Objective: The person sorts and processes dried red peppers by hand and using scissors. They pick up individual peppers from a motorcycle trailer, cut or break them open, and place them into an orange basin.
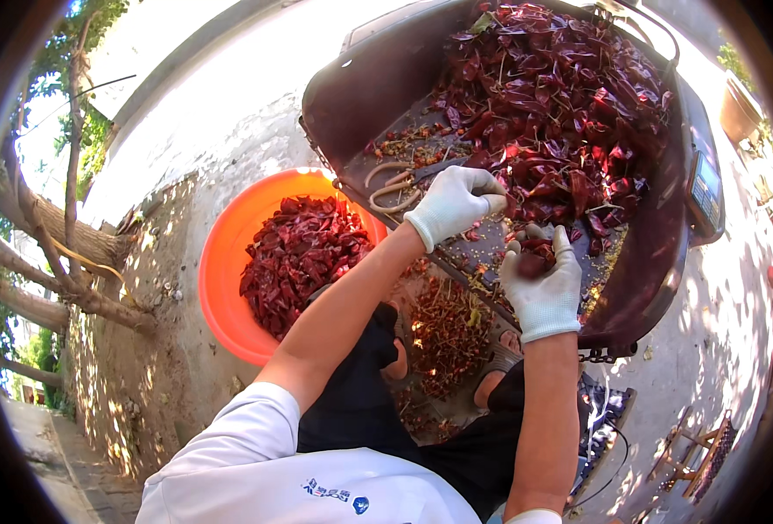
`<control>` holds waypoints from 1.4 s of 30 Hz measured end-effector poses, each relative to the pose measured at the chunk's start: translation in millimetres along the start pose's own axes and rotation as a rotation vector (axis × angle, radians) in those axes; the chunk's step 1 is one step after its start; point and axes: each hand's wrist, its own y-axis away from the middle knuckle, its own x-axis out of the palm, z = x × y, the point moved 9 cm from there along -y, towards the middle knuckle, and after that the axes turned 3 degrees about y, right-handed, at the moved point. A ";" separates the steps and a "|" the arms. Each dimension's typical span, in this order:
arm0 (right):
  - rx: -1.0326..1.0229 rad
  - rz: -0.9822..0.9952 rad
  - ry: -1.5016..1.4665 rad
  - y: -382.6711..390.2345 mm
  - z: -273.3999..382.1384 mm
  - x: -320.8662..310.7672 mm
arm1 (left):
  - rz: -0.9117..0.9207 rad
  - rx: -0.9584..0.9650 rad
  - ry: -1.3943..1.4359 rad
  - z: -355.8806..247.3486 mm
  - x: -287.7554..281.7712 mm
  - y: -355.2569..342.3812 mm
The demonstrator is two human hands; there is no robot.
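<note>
Both hands wear white knit gloves. My right hand is cupped, palm up, with its fingers curled round a dark red dried chili. Just up and left of it, my left hand has thumb and fingers drawn together over the tray; whatever is between the fingertips is too small to make out. A big heap of dried chilies fills the far right of the dark metal tray. Beside my left wrist lie scissors with tan loop handles, their blades partly under the chilies.
An orange basin of red chili pieces stands left of the tray. Stems and scraps are piled on the ground between my feet. A keypad unit sits at the tray's right side. A tree stands left, a small wooden stool lower right.
</note>
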 end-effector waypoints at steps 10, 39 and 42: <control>0.082 0.036 -0.059 2.7 -12.1 6.6 | 0.035 0.087 0.131 -27.6 -1.9 22.7; -0.111 0.114 -0.176 15.0 47.1 13.3 | -0.011 0.156 -1.151 23.7 12.7 5.6; -0.099 0.113 -0.138 13.1 42.5 12.9 | -0.014 0.199 -1.131 33.0 11.9 1.1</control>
